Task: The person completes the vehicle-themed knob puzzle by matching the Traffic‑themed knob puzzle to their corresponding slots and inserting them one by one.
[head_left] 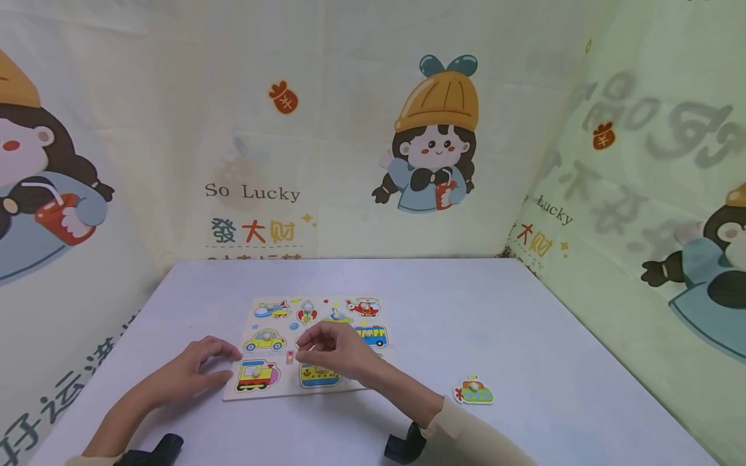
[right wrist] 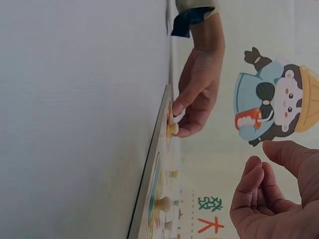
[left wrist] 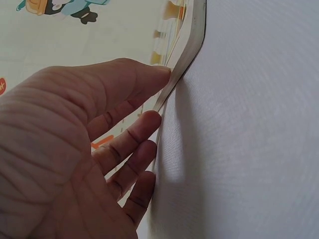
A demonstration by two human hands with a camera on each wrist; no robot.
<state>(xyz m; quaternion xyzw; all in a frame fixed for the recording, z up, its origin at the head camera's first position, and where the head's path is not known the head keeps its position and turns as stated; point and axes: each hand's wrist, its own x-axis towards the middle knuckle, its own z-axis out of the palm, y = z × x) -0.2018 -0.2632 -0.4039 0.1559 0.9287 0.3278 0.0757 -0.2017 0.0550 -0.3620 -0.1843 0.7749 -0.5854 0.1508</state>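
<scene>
A wooden knobbed puzzle board (head_left: 289, 378) with vehicle pieces lies on the table. My left hand (head_left: 186, 369) is at its left edge; in the left wrist view the thumb (left wrist: 149, 77) touches the board's edge, the fingers loosely bent beside it. Over the middle of the board hovers my right hand (head_left: 338, 349). Its thumb and fingers stand apart in the right wrist view, with nothing between them. Below it is the ship piece (head_left: 319, 378), partly covered. To the right, apart from the board, a green submarine piece (head_left: 474, 391) lies on the table.
Other pieces on the board include a train (head_left: 255, 375), a yellow car (head_left: 264, 340), a blue bus (head_left: 375, 335) and a helicopter (head_left: 362, 307). Knobs (right wrist: 162, 204) stick up from the pieces. Printed cloth walls (head_left: 350, 194) surround the white table (head_left: 443, 304).
</scene>
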